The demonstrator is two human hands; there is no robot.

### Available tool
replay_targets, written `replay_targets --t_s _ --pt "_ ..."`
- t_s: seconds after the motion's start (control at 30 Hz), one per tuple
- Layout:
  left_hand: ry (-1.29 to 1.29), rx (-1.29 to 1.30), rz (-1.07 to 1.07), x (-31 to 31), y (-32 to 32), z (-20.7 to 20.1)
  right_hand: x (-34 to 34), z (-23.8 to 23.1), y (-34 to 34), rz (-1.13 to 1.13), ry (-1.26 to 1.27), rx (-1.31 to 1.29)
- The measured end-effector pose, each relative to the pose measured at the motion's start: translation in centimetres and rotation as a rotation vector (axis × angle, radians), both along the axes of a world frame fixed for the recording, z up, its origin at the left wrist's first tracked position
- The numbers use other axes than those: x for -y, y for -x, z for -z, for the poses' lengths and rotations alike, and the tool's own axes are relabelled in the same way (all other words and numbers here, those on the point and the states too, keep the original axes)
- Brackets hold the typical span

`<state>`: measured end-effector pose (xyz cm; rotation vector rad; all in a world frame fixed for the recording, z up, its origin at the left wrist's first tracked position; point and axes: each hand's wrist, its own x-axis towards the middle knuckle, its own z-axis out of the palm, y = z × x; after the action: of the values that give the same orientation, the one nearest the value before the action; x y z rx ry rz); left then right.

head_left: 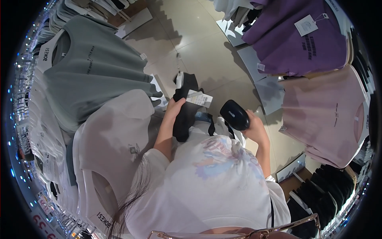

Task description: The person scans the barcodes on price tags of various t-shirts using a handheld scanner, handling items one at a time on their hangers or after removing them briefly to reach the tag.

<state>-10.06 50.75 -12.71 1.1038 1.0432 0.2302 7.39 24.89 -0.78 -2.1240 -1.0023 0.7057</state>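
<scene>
My left hand [174, 110] is closed on a folded black garment [184, 123] held in front of my waist. From the garment hangs a white paper tag [203, 99] with print on it, turned face up between my two hands. A white clip-like piece [180, 79] shows at the garment's far end. My right hand [255, 128] grips a black, rounded handheld scanner [234, 114], its broad head pointing left toward the tag. Scanner and tag are a short way apart. The scanner's handle is mostly hidden by my fingers.
On the left hang a grey-green sweatshirt [93, 67] and a pale sweatshirt [115, 135]. To the right are a purple sweatshirt [294, 44], a pink one [326, 115] and a row of black garments [318, 195]. Tiled floor [191, 40] runs between the racks.
</scene>
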Motion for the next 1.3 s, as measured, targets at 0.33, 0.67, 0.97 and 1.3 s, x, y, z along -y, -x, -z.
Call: replay_targets --t_s 0.33,0.67,0.97,1.3 --pt "-0.299 -0.204 0.311 6.9 -6.9 -0.4 8.5 0.8 1.0 0.108 -0.018 -0.105" --pt "-0.291 -0.158 0.533 17.8 -12.1 0.4 21.8 1.0 2.7 0.397 0.018 -0.169" --pt "-0.288 0.062 0.784 27.1 -15.1 -3.3 32.0 2.6 5.1 0.704 -0.03 -0.243" --pt "-1.381 0.098 1.565 27.1 -21.2 -17.5 35.1 1.3 4.7 0.729 0.01 -0.246"
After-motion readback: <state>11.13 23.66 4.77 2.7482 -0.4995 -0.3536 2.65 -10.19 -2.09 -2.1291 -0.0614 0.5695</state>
